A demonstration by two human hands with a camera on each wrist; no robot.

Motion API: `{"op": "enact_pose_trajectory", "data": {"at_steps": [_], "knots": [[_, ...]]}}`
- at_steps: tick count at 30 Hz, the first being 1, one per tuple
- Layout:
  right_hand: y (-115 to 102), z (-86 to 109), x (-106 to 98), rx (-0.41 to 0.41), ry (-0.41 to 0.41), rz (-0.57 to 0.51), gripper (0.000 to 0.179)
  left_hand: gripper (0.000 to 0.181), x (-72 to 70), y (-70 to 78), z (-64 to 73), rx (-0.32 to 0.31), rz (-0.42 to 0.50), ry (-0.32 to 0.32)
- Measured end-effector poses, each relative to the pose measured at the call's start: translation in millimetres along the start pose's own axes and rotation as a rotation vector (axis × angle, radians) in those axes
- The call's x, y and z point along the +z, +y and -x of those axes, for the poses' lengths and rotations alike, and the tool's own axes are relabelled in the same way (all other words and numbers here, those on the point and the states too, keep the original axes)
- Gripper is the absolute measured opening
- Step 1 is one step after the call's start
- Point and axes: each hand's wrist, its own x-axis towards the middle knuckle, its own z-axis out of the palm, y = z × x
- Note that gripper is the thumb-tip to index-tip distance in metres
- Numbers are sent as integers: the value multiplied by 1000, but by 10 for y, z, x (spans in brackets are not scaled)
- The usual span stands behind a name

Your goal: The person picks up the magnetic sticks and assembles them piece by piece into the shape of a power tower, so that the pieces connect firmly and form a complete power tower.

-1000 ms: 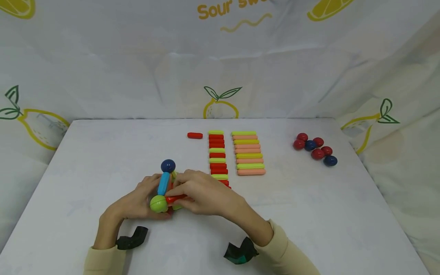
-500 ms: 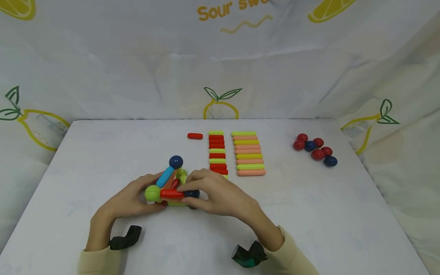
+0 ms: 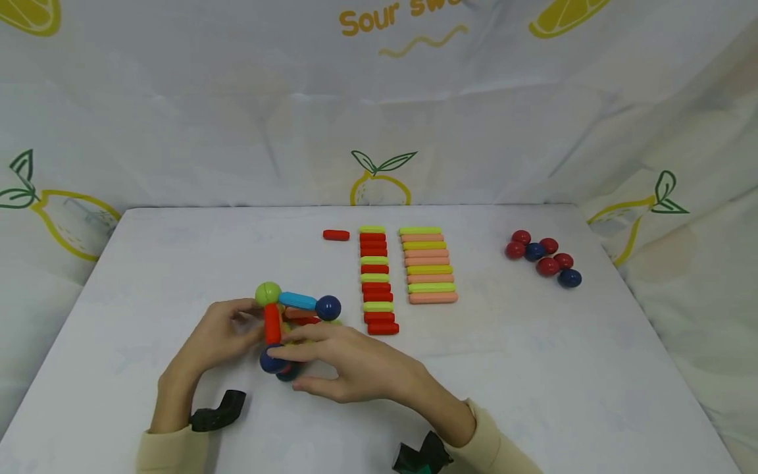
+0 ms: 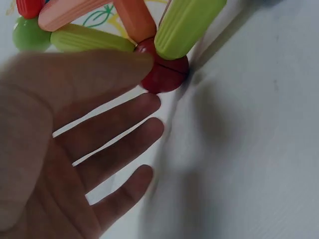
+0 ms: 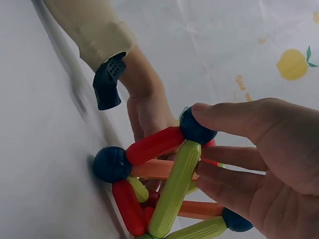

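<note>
A ball-and-stick building-toy frame (image 3: 272,322) stands at the left-centre of the table. In the head view its top shows a green ball (image 3: 268,293), a light blue stick (image 3: 298,301) and dark blue balls (image 3: 328,308). My left hand (image 3: 222,332) holds its left side; in the left wrist view the thumb and index finger pinch a red ball (image 4: 167,74), other fingers straight. My right hand (image 3: 361,365) lies over the near side, nearly straight fingers touching a dark blue ball (image 5: 197,127). In the head view its thumb looks apart from the frame. Both hands hide parts of the frame.
A column of short red and lime sticks (image 3: 376,288) lies behind my right hand. Beside it are longer peach, yellow and lime sticks (image 3: 429,270). One red stick (image 3: 335,235) lies alone at the back. Red and dark blue balls (image 3: 547,266) cluster at the right.
The frame has turned clockwise seen from above: its green ball went from front left to back left, the top blue ball from the back to the right. My right hand's fingers have loosened.
</note>
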Motion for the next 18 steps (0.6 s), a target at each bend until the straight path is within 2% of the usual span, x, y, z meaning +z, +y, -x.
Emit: {"op": "enact_pose_trajectory", "data": {"at_steps": [3,6,8,11,14,18], "knots": [[-29,-3,-27,-22,45,-7,43,53,-52,11,63,-35,54,-131],[-19,-15,-153,-27,203,-42,33,75,-62,35,96,-51,110,-224],[44,-58,-276,-11,332,-47,27,85,-32,62,84,-51,107,-247],[248,-197,-455,69,476,16,25,93,54,101,21,0,67,-239],[510,-405,-572,196,513,103,26,92,118,133,-16,15,3,-219],[820,-667,-604,371,431,191,32,95,141,160,-16,-18,-49,-211]]}}
